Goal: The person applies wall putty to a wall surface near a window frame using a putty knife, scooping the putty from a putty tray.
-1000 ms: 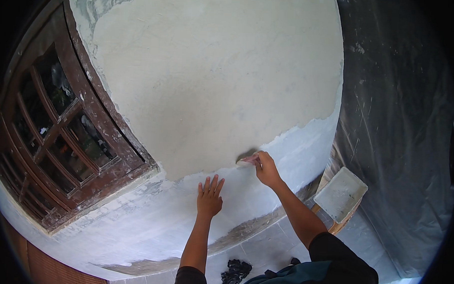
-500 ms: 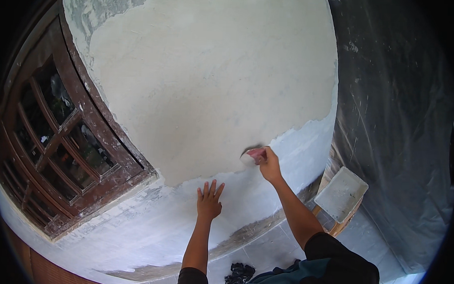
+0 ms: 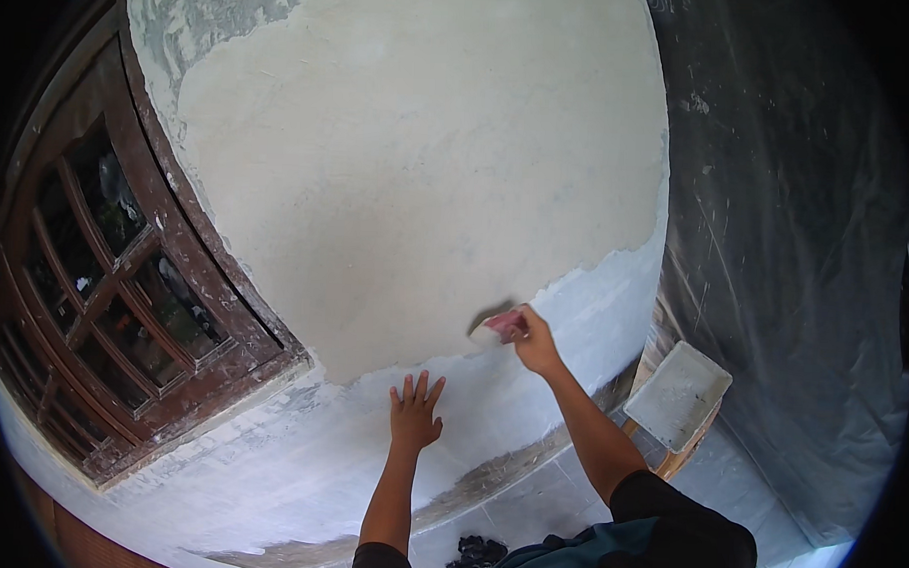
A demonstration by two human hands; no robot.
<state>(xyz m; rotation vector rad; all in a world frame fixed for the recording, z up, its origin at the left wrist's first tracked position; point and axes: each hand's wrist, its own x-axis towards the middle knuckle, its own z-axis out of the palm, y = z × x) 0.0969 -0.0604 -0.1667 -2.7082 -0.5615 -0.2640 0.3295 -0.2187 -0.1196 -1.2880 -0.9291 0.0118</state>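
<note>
A wall (image 3: pixel 408 182) fills the middle, coated in damp-looking beige putty above and paler white below, with a ragged border between. My right hand (image 3: pixel 534 344) is closed on a small putty scraper (image 3: pixel 500 327), pinkish-red at the grip and whitish at the edge. The tool is slightly blurred, its edge lying against the beige coat just above the border, with a dark shadow behind it. To its left, my left hand (image 3: pixel 416 413) rests flat on the white area, fingers spread, holding nothing; its fingertips reach close to the border.
At left is a brown wooden window (image 3: pixel 134 283) with dark panes. A whitish-smeared rectangular tray (image 3: pixel 679 396) stands on a wooden support at lower right. Dark plastic sheeting (image 3: pixel 786 246) hangs at right. Black crumpled material (image 3: pixel 477 557) lies on the tiled floor (image 3: pixel 537 497).
My right hand and the scraper have shifted slightly down and left along the wall, the tool's angle changing a little. My left hand stays flat on the wall. The whole view has moved slightly.
</note>
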